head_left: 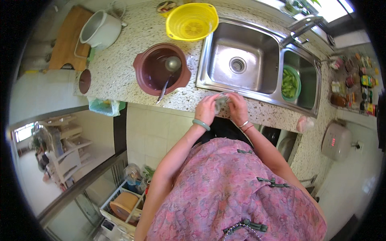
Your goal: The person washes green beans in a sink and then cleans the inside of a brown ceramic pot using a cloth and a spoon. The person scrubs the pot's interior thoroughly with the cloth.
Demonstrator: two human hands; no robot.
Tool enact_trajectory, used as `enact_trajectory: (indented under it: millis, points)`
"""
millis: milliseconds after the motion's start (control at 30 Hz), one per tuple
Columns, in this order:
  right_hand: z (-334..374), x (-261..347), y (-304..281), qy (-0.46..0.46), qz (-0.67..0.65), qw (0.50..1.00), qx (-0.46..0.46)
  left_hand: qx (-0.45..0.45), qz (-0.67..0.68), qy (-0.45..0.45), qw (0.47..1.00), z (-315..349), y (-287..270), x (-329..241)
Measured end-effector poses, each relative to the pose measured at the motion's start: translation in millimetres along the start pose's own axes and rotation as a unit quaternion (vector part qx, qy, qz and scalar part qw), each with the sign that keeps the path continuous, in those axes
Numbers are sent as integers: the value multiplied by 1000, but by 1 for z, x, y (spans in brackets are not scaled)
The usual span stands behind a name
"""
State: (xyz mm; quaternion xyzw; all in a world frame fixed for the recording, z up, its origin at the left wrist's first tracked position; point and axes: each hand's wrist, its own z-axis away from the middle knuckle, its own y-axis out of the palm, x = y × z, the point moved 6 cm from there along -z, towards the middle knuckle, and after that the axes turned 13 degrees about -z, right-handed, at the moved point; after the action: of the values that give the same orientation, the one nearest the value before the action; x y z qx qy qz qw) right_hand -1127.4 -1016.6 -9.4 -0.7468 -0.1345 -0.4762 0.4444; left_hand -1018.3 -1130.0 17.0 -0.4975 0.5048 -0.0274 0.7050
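Both of my hands meet at the counter's front edge, just before the sink. My left hand [207, 109], below a pale green bangle, has its fingers closed on one side of a crumpled greyish, see-through thing [220, 103] that looks like a thin plastic bag. On its other side my right hand [239, 107] grips it with bent fingers. Left of my hands stands a brown two-handled pot [141, 72], with a metal ladle [172, 64] resting inside and its handle over the rim.
Ahead is a steel double sink [257, 89] with a faucet [299, 34]. A green bowl of green vegetables [289, 82] sits in its smaller basin. A yellow colander [192, 22] overlaps the sink's corner. Farther left are a white pot [100, 30] and a cutting board [70, 38].
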Motion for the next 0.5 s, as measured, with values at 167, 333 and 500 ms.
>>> enact_trajectory:
  millis: [167,333,500]
  points:
    - [-50,28,-15,68,-117,991,-11,-65,-73,84,992,-2,-82,-76]
    - [-92,71,-27,131,-184,974,-19,-109,-259,55,958,-16,-165,-62]
    - [-136,140,-18,37,-281,959,4,-52,-421,-1,905,-13,-186,-7]
